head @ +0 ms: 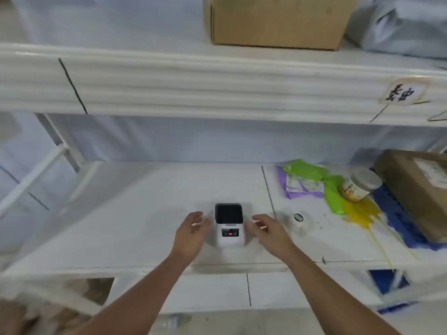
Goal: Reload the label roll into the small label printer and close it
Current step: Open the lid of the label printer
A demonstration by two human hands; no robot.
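A small white label printer [229, 232] with a dark lid on top and a red light on its front panel stands on the white shelf [135, 213]. My left hand [191, 232] hovers just left of it with fingers spread, holding nothing. On the printer's right side my right hand [268, 232] is likewise spread and holds nothing. Both hands are blurred, so I cannot tell whether they touch the printer. A white label roll [298, 222] stands on the shelf to the right of my right hand.
Green and purple bags [307, 182], a jar [360, 184], yellow and blue bags [387, 213] and a brown parcel [418, 189] crowd the shelf's right end. Close overhead is an upper shelf [193, 83] with a cardboard box [278, 20].
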